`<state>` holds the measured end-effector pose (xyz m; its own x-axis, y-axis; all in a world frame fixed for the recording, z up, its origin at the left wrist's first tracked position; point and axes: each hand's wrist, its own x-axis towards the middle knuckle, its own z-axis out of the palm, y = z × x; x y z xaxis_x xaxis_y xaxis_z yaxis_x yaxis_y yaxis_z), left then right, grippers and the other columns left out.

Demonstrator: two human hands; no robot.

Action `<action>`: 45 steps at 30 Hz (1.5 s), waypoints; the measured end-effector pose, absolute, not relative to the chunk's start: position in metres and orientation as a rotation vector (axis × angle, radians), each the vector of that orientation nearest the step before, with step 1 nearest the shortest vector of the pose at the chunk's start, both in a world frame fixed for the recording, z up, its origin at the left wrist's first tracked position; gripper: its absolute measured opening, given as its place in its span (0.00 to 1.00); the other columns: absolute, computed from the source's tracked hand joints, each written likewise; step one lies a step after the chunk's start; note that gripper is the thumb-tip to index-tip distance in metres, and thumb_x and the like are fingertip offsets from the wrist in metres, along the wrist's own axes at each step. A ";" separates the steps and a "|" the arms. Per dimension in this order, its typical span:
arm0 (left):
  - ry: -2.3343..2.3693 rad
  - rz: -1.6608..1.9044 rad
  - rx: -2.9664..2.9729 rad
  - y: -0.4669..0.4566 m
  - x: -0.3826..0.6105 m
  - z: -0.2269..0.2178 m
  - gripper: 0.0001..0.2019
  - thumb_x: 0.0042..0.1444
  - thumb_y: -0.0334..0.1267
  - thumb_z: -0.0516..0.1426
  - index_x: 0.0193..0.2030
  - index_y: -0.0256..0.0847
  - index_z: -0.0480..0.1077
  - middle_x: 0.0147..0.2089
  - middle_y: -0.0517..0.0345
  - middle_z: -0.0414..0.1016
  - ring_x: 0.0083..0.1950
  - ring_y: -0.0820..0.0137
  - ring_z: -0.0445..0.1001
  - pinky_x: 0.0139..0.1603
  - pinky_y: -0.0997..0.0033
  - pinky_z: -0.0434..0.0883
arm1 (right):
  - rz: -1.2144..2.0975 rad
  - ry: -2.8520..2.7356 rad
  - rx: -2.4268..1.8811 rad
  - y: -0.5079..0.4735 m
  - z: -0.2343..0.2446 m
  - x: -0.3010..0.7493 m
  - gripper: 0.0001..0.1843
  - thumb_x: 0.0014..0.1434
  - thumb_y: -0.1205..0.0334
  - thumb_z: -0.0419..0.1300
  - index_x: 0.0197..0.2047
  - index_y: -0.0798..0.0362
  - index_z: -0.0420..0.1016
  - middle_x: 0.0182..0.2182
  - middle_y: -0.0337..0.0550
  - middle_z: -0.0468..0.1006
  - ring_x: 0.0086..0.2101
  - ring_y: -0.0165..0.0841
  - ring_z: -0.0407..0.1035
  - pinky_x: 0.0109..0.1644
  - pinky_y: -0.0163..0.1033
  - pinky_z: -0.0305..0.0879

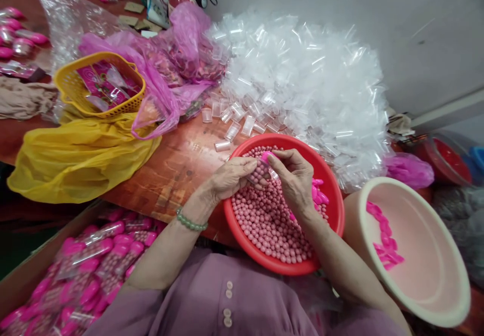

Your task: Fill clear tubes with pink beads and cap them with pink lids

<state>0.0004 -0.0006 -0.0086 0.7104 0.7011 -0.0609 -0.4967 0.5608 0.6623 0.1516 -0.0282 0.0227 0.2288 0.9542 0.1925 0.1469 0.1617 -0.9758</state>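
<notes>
A red bowl (328, 175) full of small pink beads (264, 225) sits at the table's front edge. Over it, my left hand (230, 177) grips a small clear tube (258, 171) filled with beads. My right hand (295, 177) pinches a bright pink cap (266, 156) at the tube's end. Both hands are closed and meet above the beads. More pink caps (318, 195) lie in the bowl beside my right wrist.
A big heap of clear empty tubes (302, 84) lies behind the bowl. A pale basin (416, 255) with pink caps stands right. A yellow basket (99, 85), yellow and pink bags sit left. A box of filled tubes (86, 265) is lower left.
</notes>
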 end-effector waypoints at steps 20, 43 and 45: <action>0.496 0.862 0.871 -0.003 0.009 -0.011 0.21 0.52 0.53 0.63 0.39 0.33 0.75 0.33 0.58 0.73 0.32 0.74 0.72 0.38 0.72 0.70 | 0.804 -1.249 -1.299 -0.020 0.012 0.151 0.06 0.55 0.58 0.66 0.32 0.51 0.77 0.29 0.36 0.78 0.31 0.28 0.71 0.40 0.37 0.69; 0.424 0.899 0.683 -0.006 0.009 -0.002 0.18 0.46 0.49 0.68 0.31 0.33 0.76 0.28 0.55 0.77 0.30 0.74 0.73 0.37 0.75 0.70 | -0.386 -2.236 -1.103 -0.022 0.015 0.164 0.37 0.53 0.54 0.62 0.63 0.55 0.55 0.45 0.59 0.75 0.44 0.49 0.71 0.45 0.53 0.68; 0.406 0.898 0.689 -0.007 0.008 -0.002 0.17 0.47 0.49 0.68 0.28 0.33 0.75 0.26 0.57 0.75 0.28 0.76 0.71 0.35 0.76 0.70 | -0.405 -2.245 -1.088 -0.021 0.015 0.166 0.38 0.52 0.54 0.62 0.63 0.55 0.54 0.45 0.58 0.75 0.43 0.49 0.71 0.45 0.53 0.67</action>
